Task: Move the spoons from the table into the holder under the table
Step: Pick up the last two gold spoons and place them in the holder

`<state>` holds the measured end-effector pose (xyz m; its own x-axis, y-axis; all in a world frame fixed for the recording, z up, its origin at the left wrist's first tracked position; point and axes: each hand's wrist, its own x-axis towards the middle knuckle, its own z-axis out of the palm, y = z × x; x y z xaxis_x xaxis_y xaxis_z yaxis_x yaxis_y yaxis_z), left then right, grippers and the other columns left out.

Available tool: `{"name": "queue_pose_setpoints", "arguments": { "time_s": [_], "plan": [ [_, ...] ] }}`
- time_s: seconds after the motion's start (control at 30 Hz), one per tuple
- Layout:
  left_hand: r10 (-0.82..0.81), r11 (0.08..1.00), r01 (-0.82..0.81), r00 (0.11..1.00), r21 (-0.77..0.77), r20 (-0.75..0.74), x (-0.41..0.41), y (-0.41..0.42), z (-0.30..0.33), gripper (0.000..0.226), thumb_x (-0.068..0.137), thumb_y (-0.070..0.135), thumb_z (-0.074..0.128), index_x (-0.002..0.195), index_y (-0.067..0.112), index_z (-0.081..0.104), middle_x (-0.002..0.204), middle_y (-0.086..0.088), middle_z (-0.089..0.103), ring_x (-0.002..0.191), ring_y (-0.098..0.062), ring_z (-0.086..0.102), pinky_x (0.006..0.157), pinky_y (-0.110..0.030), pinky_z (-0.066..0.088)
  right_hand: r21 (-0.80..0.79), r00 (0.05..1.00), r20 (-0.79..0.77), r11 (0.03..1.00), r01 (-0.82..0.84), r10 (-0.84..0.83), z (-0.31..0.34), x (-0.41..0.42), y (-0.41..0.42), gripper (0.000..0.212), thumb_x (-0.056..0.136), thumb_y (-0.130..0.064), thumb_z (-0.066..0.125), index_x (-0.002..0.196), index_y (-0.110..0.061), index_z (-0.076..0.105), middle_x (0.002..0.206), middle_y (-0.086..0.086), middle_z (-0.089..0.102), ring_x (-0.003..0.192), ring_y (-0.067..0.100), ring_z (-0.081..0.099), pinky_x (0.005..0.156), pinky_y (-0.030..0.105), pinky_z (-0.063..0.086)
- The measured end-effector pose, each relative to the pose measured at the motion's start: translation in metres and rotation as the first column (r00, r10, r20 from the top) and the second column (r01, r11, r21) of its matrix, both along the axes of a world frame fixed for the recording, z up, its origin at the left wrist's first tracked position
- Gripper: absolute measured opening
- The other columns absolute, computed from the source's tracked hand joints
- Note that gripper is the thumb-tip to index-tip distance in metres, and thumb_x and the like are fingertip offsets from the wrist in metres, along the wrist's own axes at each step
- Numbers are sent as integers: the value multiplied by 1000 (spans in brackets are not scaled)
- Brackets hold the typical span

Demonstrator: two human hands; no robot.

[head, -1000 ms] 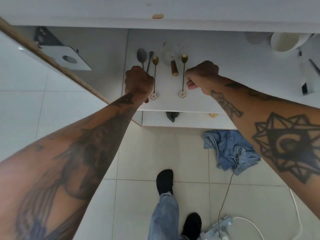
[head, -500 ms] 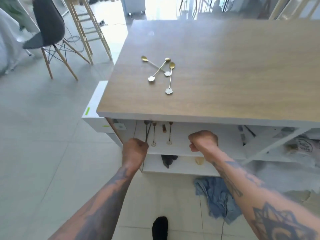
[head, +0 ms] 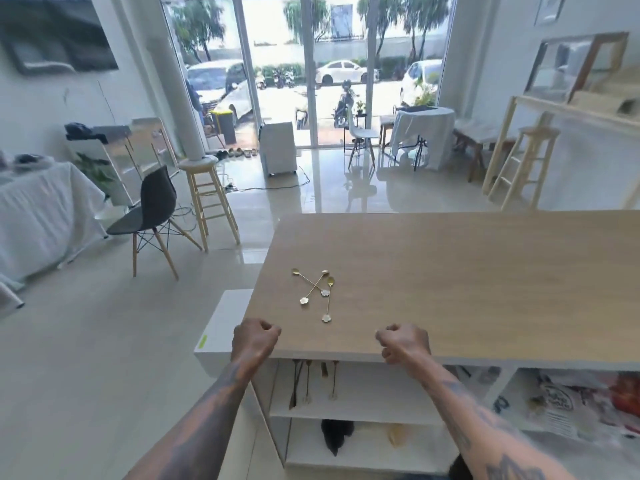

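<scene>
Three gold spoons (head: 317,292) with flower-shaped handle ends lie crossed on the wooden table top (head: 467,271), near its left front corner. Under the table, several spoons (head: 308,384) hang down in front of the white shelf (head: 353,415); whatever holds them is hidden by the table edge. My left hand (head: 255,339) is a closed fist at the table's front left corner, holding nothing. My right hand (head: 403,342) is a closed fist over the front edge, also with nothing in it. Both fists are a short way in front of the spoons on the top.
A white box (head: 221,327) stands against the table's left side. A black chair (head: 149,213) and a wooden stool (head: 204,199) are on the tiled floor to the left. A dark object (head: 336,436) lies on the lower shelf, and bags (head: 561,407) fill the right compartment.
The view rose from under the table to above it. Both fists lifted from in front of the hanging spoons up to the table's front edge.
</scene>
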<state>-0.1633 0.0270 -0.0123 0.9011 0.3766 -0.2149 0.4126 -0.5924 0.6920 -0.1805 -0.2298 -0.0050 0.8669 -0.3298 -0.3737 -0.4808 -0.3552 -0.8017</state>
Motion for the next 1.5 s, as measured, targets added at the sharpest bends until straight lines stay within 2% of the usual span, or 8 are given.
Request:
{"name": "queue_pose_setpoints", "arguments": {
  "time_s": [0.2,0.4,0.53,0.77,0.9,1.1,1.33,1.5],
  "plan": [
    [-70,997,70,998,35,-10,91,-9,14,15,85,24,64,71,22,66,75,-5,62,75,-26,57,77,-37,55,-50,995,-14,993,-104,104,-1,78,47,16,79,-15,63,63,-14,65,65,12,63,62,25,58,72,41,60],
    [-106,994,110,983,17,-152,186,-24,-11,33,87,27,64,103,2,77,113,-19,76,111,-36,70,89,-38,56,-223,961,-200,946,-234,190,-28,155,97,19,81,-25,59,64,-16,57,83,12,57,77,29,54,62,28,46],
    [-167,977,194,955,90,-247,230,-40,-27,50,86,45,70,118,7,71,127,-12,70,120,-32,66,88,-34,52,-346,946,-293,906,-243,141,-48,189,113,35,86,-34,61,109,-11,74,120,11,69,115,31,66,81,29,50],
    [-227,958,272,912,90,-342,259,-56,-37,14,87,21,77,83,11,68,101,-7,74,97,-23,72,84,-33,60,-330,928,-366,923,-195,65,-53,205,100,30,82,-19,60,106,-8,76,117,11,74,111,29,70,80,27,53],
    [-263,952,299,912,71,-314,258,-55,-36,10,90,11,69,80,11,66,96,-8,74,98,-25,75,86,-36,63,-261,935,-349,951,-164,65,-47,201,89,31,83,-29,66,99,-5,76,107,12,76,102,31,72,71,26,52],
    [-269,963,268,939,-36,-214,239,-50,-29,14,84,19,75,75,13,68,73,-5,65,65,-17,61,55,-28,48,-193,974,-225,979,-60,16,-19,192,64,31,80,-22,62,84,4,79,82,19,79,75,32,78,74,40,65],
    [-273,956,274,962,-107,22,200,-52,24,22,89,19,74,95,0,81,92,-13,79,86,-26,76,83,-40,64,-203,1000,-9,979,-26,24,41,166,36,21,80,-21,65,67,-5,70,79,21,78,70,33,78,69,40,65],
    [-219,962,241,962,-130,161,147,-64,80,23,84,20,75,95,1,83,94,-18,81,96,-31,77,83,-38,61,-178,992,124,984,-13,35,88,120,20,28,79,-19,67,54,-9,63,77,24,77,73,37,78,75,43,65]
  ]
}}
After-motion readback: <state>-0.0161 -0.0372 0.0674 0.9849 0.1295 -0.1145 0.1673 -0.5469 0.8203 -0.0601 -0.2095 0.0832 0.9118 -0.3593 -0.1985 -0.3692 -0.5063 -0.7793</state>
